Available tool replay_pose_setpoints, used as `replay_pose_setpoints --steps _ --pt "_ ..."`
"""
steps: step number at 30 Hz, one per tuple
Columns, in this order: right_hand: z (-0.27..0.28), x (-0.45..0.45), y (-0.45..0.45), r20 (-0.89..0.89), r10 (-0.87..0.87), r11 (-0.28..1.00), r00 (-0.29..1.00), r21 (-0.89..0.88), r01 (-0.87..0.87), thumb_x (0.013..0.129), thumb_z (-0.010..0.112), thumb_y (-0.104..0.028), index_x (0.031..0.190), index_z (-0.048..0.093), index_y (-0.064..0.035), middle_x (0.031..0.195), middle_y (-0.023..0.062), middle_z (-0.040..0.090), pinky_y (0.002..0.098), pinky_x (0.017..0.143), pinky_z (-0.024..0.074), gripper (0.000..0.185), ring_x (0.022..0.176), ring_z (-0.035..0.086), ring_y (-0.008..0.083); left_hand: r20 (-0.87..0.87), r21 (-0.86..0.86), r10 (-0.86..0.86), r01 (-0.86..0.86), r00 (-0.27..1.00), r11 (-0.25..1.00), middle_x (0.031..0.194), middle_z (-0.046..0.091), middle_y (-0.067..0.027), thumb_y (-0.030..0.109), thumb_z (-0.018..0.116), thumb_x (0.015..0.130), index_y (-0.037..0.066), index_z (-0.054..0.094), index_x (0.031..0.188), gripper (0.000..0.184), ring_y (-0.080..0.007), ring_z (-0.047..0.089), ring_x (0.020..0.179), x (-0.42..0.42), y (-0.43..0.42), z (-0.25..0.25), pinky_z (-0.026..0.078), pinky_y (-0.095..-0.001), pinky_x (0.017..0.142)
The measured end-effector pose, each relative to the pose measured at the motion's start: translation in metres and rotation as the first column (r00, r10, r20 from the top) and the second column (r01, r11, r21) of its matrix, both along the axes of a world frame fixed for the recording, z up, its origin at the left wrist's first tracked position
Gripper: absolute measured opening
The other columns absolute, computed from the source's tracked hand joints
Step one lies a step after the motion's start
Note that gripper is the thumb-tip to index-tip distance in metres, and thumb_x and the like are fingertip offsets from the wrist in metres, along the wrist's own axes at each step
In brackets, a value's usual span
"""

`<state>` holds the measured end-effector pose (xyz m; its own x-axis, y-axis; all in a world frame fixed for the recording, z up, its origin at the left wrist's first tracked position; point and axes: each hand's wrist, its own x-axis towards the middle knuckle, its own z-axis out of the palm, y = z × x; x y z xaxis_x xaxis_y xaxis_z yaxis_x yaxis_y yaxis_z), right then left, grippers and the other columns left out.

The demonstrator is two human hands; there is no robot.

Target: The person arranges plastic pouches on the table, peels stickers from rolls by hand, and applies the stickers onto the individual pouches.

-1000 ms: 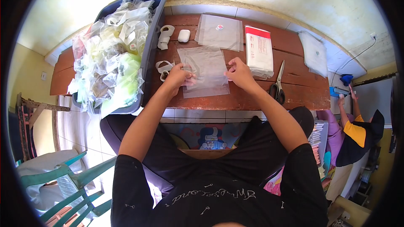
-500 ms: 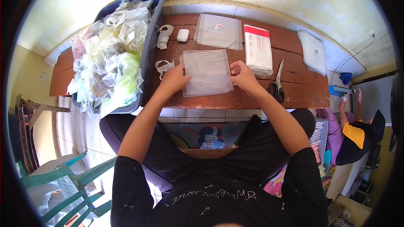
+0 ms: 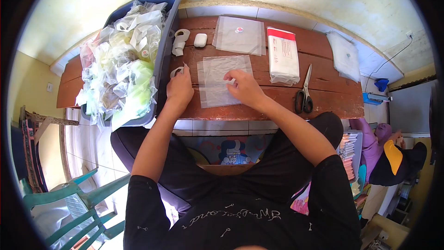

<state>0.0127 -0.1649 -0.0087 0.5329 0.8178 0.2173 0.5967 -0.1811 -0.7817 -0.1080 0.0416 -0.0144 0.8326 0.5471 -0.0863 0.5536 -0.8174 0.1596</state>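
Observation:
My left hand is closed at the lower white roll, hiding most of it. A small whitish piece, too small to identify, shows at the pinched fingertips of my right hand. That hand is over clear plastic sheets or bags, which lie flat and slightly overlapping on the brown wooden table. Behind them, another clear stack bears a small round sticker.
A grey-blue bin heaped with plastic bags stands left. Nearby are another white roll and a white case. Rightward lie a red-and-white package, scissors and clear bags. A person is at far right.
My left hand has moved left from the sheets to the lower roll. My right hand has come inward over them, with its fingertips pinched. The person at right has lowered their arms.

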Motion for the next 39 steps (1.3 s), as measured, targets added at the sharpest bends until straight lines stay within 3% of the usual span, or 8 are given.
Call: replay_pose_setpoints --steps 4,6,10,12,16,22,27,39 --pt "0.009 -0.012 0.003 -0.046 0.053 0.998 0.998 0.039 -0.051 0.080 0.063 -0.005 0.108 0.061 -0.0049 0.097 0.0164 0.062 0.0399 0.073 0.0502 0.028 0.081 0.062 0.0323 0.282 -0.053 -0.189 0.212 0.941 0.976 0.095 0.067 -0.0172 0.012 0.074 0.078 0.002 0.054 0.114 0.042 -0.0344 0.068 0.088 0.003 -0.016 0.023 0.055 -0.0430 0.076" --pt "0.016 -0.016 0.003 -0.011 0.061 0.984 0.998 0.169 -0.059 0.082 0.061 -0.004 0.117 0.060 -0.0084 0.101 0.0160 0.060 0.0388 0.072 0.0503 0.036 0.079 0.062 0.0300 0.347 -0.499 -0.198 0.360 0.917 0.788 0.093 0.066 -0.0134 0.011 0.077 0.078 0.002 0.058 0.111 0.039 -0.0236 0.067 0.081 0.007 -0.033 0.056 0.054 -0.0356 0.075" --pt "0.033 -0.012 -0.004 0.038 0.064 0.981 0.997 0.182 -0.070 0.082 0.061 -0.002 0.121 0.060 -0.0113 0.104 0.0152 0.059 0.0378 0.071 0.0507 0.040 0.078 0.061 0.0283 0.491 -0.585 -0.146 0.449 0.859 0.676 0.093 0.065 -0.0093 0.010 0.079 0.078 0.001 0.060 0.111 0.039 -0.0145 0.063 0.082 0.007 -0.040 0.059 0.052 -0.0294 0.078" --pt "0.039 -0.009 -0.009 0.085 0.080 0.977 0.993 0.192 -0.095 0.082 0.062 -0.002 0.115 0.063 -0.0112 0.098 0.0136 0.059 0.0368 0.068 0.0505 0.034 0.076 0.061 0.0281 0.480 -0.753 -0.105 0.471 0.871 0.460 0.098 0.066 -0.0065 0.009 0.078 0.080 0.000 0.060 0.116 0.041 -0.0113 0.061 0.089 0.007 -0.035 0.059 0.051 -0.0294 0.083" --pt "0.044 0.001 -0.015 0.136 0.112 0.983 0.984 0.133 -0.130 0.084 0.066 -0.002 0.109 0.068 -0.0058 0.096 0.0109 0.064 0.0292 0.067 0.0520 0.025 0.074 0.063 0.0186 0.487 -0.753 -0.188 0.519 0.853 0.404 0.101 0.066 -0.0047 0.009 0.079 0.079 -0.002 0.060 0.119 0.045 -0.0115 0.061 0.094 0.005 -0.035 0.058 0.050 -0.0294 0.087" --pt "0.046 0.002 -0.016 -0.298 0.002 0.991 0.955 0.130 0.038 0.085 0.069 -0.006 0.110 0.069 -0.0032 0.095 0.0070 0.069 0.0266 0.070 0.0512 0.025 0.080 0.062 0.0113 0.437 -0.835 -0.129 0.455 0.890 0.311 0.101 0.066 -0.0040 0.012 0.079 0.080 -0.002 0.060 0.120 0.046 -0.0104 0.060 0.093 0.007 -0.040 0.056 0.051 -0.0289 0.083" --pt "0.045 0.006 -0.014 -0.737 0.129 0.949 0.663 0.287 0.135 0.086 0.068 -0.004 0.105 0.066 0.0023 0.089 0.0066 0.068 0.0250 0.067 0.0487 0.020 0.076 0.060 0.0104 0.331 -0.889 -0.131 0.356 0.934 0.287 0.085 0.063 0.0006 0.023 0.073 0.088 0.001 0.062 0.114 0.036 -0.0050 0.057 0.074 0.007 -0.042 0.063 0.046 -0.0240 0.062" --pt "0.039 0.006 -0.012 -0.724 -0.012 0.934 0.690 0.239 0.267 0.088 0.065 -0.001 0.094 0.067 0.0012 0.076 0.0045 0.064 0.0252 0.063 0.0499 0.007 0.068 0.059 0.0099 0.420 -0.906 -0.006 0.419 0.908 0.054 0.092 0.064 -0.0048 0.015 0.067 0.092 0.000 0.060 0.115 0.028 -0.0109 0.063 0.072 0.010 -0.041 0.049 0.052 -0.0260 0.063"
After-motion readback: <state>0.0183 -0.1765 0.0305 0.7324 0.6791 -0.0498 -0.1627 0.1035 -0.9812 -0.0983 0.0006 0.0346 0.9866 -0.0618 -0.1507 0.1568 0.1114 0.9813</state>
